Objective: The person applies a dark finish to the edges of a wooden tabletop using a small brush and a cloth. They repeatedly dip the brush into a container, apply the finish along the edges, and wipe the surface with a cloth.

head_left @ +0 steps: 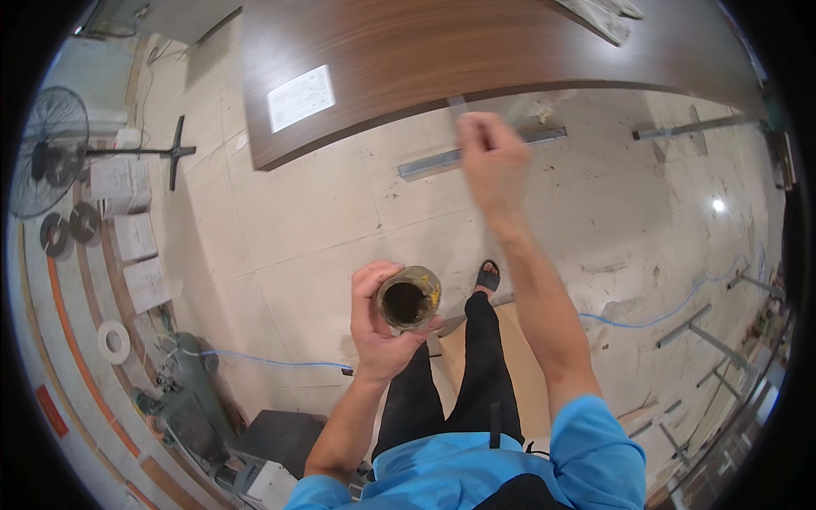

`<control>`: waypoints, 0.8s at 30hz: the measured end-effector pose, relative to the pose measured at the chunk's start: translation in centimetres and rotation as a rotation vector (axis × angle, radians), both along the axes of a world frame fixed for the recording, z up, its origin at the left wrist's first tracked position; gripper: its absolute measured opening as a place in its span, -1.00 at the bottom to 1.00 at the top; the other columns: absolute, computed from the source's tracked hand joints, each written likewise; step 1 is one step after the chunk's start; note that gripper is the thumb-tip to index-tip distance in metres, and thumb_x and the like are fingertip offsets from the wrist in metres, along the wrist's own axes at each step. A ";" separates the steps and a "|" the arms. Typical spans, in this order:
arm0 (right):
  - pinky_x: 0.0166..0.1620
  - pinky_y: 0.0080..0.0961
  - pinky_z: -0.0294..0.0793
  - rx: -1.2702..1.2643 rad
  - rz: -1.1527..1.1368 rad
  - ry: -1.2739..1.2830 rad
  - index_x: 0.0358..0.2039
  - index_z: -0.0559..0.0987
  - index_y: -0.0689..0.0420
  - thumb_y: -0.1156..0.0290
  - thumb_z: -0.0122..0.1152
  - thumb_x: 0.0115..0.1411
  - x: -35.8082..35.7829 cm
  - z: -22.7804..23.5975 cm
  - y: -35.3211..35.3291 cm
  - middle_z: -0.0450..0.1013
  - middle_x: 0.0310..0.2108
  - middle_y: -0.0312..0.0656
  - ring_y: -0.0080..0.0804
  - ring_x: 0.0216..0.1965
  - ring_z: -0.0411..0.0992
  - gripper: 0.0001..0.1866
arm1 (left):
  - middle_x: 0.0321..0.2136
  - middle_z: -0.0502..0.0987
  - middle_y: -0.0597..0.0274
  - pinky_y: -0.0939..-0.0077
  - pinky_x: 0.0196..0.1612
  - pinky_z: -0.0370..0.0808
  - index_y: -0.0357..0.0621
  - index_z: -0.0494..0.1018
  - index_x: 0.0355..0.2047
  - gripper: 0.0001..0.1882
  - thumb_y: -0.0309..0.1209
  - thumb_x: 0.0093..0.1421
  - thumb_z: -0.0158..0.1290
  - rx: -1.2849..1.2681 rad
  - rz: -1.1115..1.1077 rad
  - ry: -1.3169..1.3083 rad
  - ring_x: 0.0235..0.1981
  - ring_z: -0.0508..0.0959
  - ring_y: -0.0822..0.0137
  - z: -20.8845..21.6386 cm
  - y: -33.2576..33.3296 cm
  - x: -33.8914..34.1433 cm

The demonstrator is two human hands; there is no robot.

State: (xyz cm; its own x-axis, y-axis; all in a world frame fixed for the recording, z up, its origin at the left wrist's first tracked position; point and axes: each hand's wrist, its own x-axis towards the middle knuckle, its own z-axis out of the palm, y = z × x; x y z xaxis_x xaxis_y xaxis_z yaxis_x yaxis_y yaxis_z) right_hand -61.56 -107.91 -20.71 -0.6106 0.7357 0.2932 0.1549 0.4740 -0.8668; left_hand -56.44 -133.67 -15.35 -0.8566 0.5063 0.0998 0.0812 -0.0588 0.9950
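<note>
Low in front of my body, my left hand [382,327] is wrapped round an open, round container [432,293]. Its wall is stained, with yellow smears on one side, and its inside looks dark. Farther out, my right hand [493,157] is closed at the near edge of a dark brown wood-grain panel [399,59]. A small flat grey tool [457,106], like a scraper blade, sticks out of its fingers against that edge. Motion blurs this hand, and the tool's handle is hidden in it.
A white label sheet [302,98] and pale gloves [599,17] lie on the panel. Metal bars [425,166] show beneath it. At the left stand a fan [51,153], boxes [136,238] and a gas cylinder [200,374]. A blue hose [629,323] crosses the floor.
</note>
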 end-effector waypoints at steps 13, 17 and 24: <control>-0.30 -0.40 0.50 0.038 0.147 0.074 -0.25 0.70 0.19 0.40 0.31 0.33 -5.6 -1.4 -11.1 0.61 -0.35 -0.12 -0.33 -0.39 0.57 -0.87 | 0.10 0.34 0.06 0.32 0.21 0.49 -0.20 0.35 0.21 -0.13 -0.53 -0.10 0.56 0.008 0.104 0.015 0.14 0.45 0.19 -1.1 -7.0 -2.2; -0.27 -0.41 0.50 -0.056 -0.037 0.020 -0.25 0.71 0.23 0.42 0.32 0.32 -5.3 -2.1 -11.2 0.60 -0.36 -0.13 -0.34 -0.37 0.53 -0.87 | 0.11 0.34 0.06 0.33 0.21 0.50 -0.20 0.35 0.21 -0.13 -0.52 -0.09 0.56 -0.016 0.141 0.036 0.14 0.45 0.20 -1.4 -10.0 -3.1; -0.27 -0.45 0.50 -0.103 0.411 0.054 -0.24 0.71 0.23 0.44 0.36 0.31 -11.4 -2.9 -22.1 0.61 -0.38 -0.17 -0.42 -0.40 0.51 -0.88 | 0.11 0.34 0.07 0.32 0.23 0.49 -0.19 0.34 0.22 -0.13 -0.52 -0.08 0.56 0.002 0.196 0.003 0.15 0.46 0.21 -1.7 -14.9 -5.5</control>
State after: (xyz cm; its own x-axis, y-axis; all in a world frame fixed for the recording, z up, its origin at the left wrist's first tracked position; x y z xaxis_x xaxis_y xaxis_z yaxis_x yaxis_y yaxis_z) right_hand -72.92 -130.00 -23.63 -0.8450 0.4612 0.2707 -0.0759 0.3978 -0.9143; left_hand -61.94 -148.60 -17.01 -0.9385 0.3296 0.1028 0.0939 -0.0431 0.9947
